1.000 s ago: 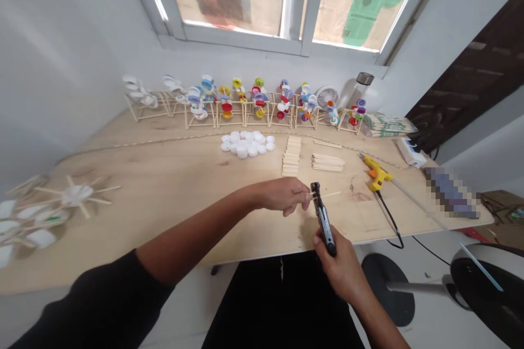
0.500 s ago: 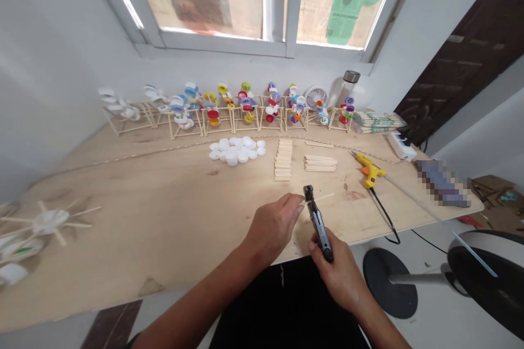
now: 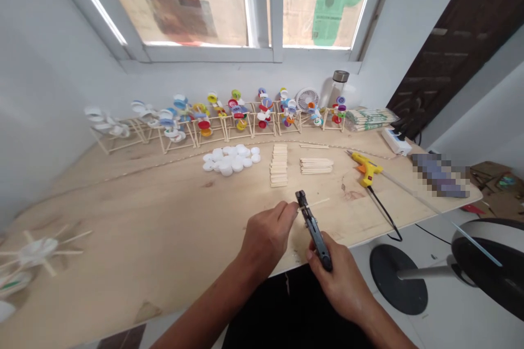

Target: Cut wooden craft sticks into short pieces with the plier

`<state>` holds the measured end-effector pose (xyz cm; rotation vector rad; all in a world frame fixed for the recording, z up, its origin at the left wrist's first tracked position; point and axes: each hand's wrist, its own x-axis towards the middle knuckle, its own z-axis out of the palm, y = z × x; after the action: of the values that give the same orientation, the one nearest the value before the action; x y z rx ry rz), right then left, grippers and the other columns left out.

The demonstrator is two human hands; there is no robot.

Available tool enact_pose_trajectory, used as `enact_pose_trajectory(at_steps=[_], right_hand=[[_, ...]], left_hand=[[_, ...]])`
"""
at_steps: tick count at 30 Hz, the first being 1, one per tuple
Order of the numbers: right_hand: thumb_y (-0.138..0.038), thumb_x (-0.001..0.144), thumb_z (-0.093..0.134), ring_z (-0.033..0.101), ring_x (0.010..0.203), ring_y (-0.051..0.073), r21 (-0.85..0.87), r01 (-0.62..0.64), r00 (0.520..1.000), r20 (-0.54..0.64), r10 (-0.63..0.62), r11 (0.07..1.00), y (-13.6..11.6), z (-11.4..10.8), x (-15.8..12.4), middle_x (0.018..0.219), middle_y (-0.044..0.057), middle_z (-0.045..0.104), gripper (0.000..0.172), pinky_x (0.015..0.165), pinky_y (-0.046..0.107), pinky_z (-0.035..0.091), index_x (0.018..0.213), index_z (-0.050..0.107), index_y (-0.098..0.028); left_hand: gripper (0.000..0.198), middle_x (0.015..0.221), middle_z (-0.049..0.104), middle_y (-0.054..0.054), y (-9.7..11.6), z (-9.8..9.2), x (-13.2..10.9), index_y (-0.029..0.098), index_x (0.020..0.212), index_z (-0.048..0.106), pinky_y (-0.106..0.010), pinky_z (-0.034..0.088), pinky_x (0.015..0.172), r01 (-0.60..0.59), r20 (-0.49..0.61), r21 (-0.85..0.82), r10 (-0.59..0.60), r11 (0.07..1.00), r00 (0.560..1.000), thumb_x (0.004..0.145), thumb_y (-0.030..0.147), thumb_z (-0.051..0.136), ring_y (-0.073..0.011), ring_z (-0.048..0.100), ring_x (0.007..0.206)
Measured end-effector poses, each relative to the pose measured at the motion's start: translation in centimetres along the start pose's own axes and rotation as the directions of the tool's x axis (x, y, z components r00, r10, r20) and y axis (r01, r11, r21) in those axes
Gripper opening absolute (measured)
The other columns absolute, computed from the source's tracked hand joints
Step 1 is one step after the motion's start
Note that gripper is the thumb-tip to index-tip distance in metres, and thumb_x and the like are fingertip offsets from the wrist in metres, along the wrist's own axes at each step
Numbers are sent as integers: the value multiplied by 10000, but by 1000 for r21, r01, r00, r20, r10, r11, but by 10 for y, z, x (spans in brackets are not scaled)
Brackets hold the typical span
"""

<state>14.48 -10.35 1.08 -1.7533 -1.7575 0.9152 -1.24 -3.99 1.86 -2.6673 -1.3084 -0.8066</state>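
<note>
My left hand [image 3: 266, 237] is closed, pinching one end of a thin wooden stick [image 3: 321, 203]. The stick runs across the jaws of a pair of pliers [image 3: 314, 230], its far end sticking out to the right. Wrapped around the plier handles is my right hand [image 3: 346, 281], at the table's front edge. Just beyond the pliers lie a stack of short wooden sticks [image 3: 279, 165] and a second bundle of sticks [image 3: 316, 166]. White bottle caps [image 3: 231, 159] are grouped to the left of these.
Behind stands a row of stick frames with coloured-cap wheels [image 3: 239, 114]. A yellow glue gun [image 3: 368, 168] with a cord lies right, near a power strip [image 3: 396, 142]. Stick-and-cap wheels [image 3: 39, 251] lie far left. A floor fan [image 3: 487, 253] stands beside the table [image 3: 164, 229].
The camera view has shifted, so most of the table scene appears further left. Both hands keep their grips, with the stick still at the plier jaws.
</note>
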Motion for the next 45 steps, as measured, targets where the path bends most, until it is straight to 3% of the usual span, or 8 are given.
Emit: enact_pose_trajectory(at_steps=[22,28,31,35,38,40,42,45], right_hand=[[-361,847,408,556,574,167,-47,18,1000,9,-17,999,-5,15,24,620,20,588,214,550,243,373,727,478,-198],[-320,816,454,542,570,164,-12,15,1000,4,-15,1000,-6,13,24,612,6,574,156,545,239,367,728,499,-200],[-302,806,465,532,572,159,44,21,1000,5,-21,999,-5,9,22,607,-7,567,133,543,235,364,725,497,-202],[-304,811,458,530,591,155,82,8,1000,7,-9,997,-6,3,15,626,-10,572,144,558,235,368,716,489,-200],[-303,810,461,530,599,154,95,24,1000,17,-26,995,-9,0,9,633,-11,571,143,563,235,368,721,499,-198],[-305,813,459,524,588,152,96,34,999,27,-37,995,-10,1,5,617,-14,564,150,558,236,365,716,498,-198],[-309,820,453,522,584,151,87,33,998,43,-36,996,-11,1,1,611,-14,563,159,563,239,366,711,491,-199],[-313,825,457,531,598,151,69,23,997,74,-29,997,-10,2,-6,634,-10,576,155,580,242,369,723,483,-199]], left_hand=[[228,675,594,-23,-15,5,-1,160,973,543,-227,373,506,82,-25,67,-81,994,996,877,141,336,-127,550,565],[259,761,634,-45,-14,-4,-1,167,990,545,-239,438,609,206,12,-196,-208,959,978,901,229,309,-148,598,694],[257,756,635,-23,-12,-16,-4,188,1006,527,-237,444,603,381,134,-425,-359,821,924,898,283,314,-131,579,631],[218,770,603,-11,-6,-24,-8,181,939,503,-219,418,531,521,271,-677,-482,519,833,872,339,368,-93,492,536],[196,699,521,28,1,-22,-7,181,879,456,-180,305,403,556,403,-796,-477,240,781,840,369,413,-56,370,437],[188,621,437,63,6,-19,-6,186,865,432,-167,255,381,574,462,-802,-439,166,771,831,370,427,-46,303,407],[165,597,411,67,10,-18,-7,183,842,436,-169,299,420,566,420,-773,-438,286,795,835,349,434,-54,339,438],[131,666,507,27,15,-17,-11,176,848,481,-200,380,539,454,195,-590,-428,668,882,862,286,412,-84,463,551]])
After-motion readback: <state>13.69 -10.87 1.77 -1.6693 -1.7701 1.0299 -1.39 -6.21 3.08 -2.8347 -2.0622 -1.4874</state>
